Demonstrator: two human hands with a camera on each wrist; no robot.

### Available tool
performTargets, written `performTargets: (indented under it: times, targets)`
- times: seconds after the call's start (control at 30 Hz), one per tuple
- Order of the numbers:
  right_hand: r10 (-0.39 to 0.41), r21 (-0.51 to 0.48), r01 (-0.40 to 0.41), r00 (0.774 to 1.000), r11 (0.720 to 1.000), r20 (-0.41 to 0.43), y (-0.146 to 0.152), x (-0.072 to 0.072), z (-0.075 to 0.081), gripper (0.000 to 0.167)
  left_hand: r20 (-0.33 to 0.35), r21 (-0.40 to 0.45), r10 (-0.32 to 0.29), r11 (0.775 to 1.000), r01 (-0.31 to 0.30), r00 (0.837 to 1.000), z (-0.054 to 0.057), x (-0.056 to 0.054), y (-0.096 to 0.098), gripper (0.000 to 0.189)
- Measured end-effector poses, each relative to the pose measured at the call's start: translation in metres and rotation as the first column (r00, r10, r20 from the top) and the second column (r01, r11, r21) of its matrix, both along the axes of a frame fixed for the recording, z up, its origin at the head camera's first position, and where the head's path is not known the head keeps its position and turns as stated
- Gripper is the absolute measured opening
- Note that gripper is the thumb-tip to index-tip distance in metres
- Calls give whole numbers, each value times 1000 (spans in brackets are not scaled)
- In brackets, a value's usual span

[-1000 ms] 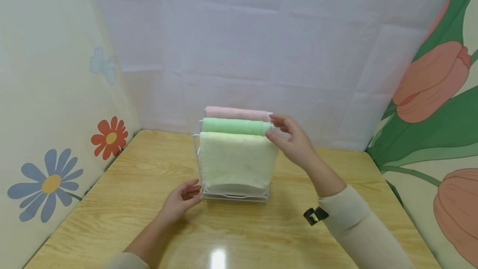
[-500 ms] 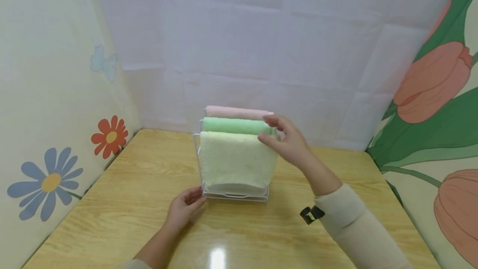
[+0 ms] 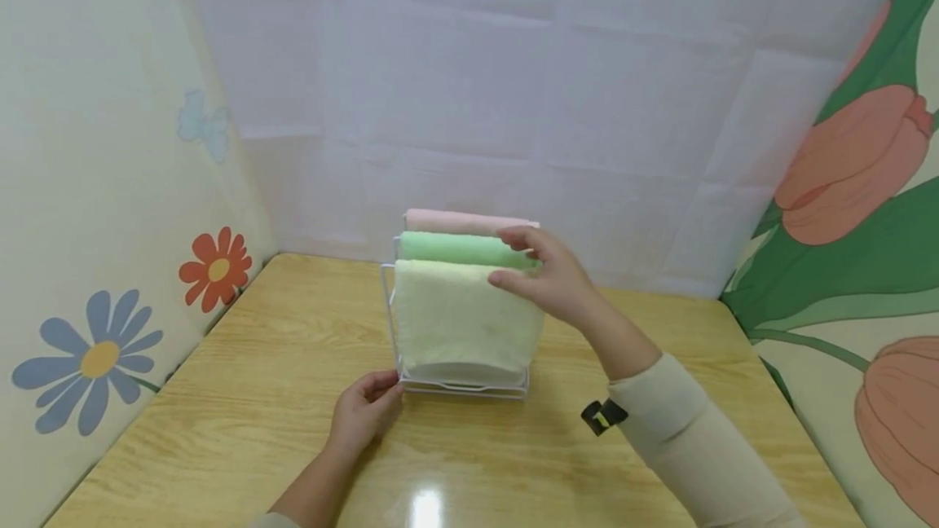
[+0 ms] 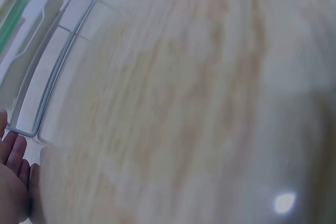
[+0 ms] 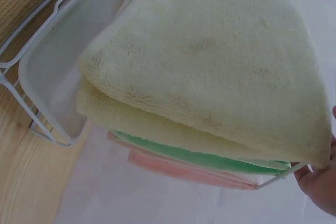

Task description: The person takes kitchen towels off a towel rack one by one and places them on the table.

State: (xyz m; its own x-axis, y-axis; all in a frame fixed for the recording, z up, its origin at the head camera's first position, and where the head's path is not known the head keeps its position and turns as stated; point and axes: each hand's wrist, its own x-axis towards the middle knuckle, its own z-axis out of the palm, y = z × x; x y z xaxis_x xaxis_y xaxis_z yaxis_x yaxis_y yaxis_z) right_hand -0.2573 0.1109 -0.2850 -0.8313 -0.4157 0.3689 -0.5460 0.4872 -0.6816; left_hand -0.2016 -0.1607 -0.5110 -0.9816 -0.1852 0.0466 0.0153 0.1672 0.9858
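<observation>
A white wire towel rack (image 3: pixel 390 312) stands on the table, with a white tray (image 5: pixel 58 61) low inside it. Folded over its bars hang a pale yellow towel (image 3: pixel 465 316) in front, a green towel (image 3: pixel 451 247) behind it and a pink towel (image 3: pixel 455 221) at the back. My left hand (image 3: pixel 359 414) pinches the rack's lower front left corner between thumb and fingers. My right hand (image 3: pixel 553 279) is spread at the towels' upper right. Its thumb lies at the yellow towel's top edge, and its bent fingers reach over the green towel toward the pink one.
The wood-grain table (image 3: pixel 308 308) extends around the rack. A white cloth backdrop (image 3: pixel 440 88) rises behind, with flower-patterned panels on the left and right. A small black strap (image 3: pixel 604 416) sticks out from the right sleeve (image 3: pixel 682 414).
My right hand has moved left along the towels' tops. My left hand has come in closer and taken hold of the rack's lower left corner. The rack stays in nearly the same spot.
</observation>
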Motion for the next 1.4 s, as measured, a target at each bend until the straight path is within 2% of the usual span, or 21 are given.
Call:
performTargets:
  times: [0.17,0.3,0.5,0.73,0.83,1.03,1.4]
  targets:
    - [30,38,-31,999,999,16,-3,-1,3,55,5,5,3,1000,-3,1000,1,0,1,30]
    - [29,100,-35,998,994,64,-5,-1,7,57,16,-2,8,1000,-8,1000,0,0,1,30]
    - [3,246,-24,996,969,86,-11,0,13,55,11,-21,21,1000,-20,1000,-1,0,1,29]
    - [-36,335,15,998,942,57,-17,1,14,49,-8,-24,27,999,-27,1000,-2,0,2,27]
    - [-43,333,24,998,943,52,-18,0,13,42,-4,-18,26,999,-27,1000,-2,0,2,27]
    - [-32,273,15,998,962,61,-18,-1,9,32,-7,-36,25,999,-26,1000,-3,0,1,27]
    - [-81,162,63,991,985,108,-19,-6,3,36,-7,-30,33,999,-33,999,-4,-2,2,26]
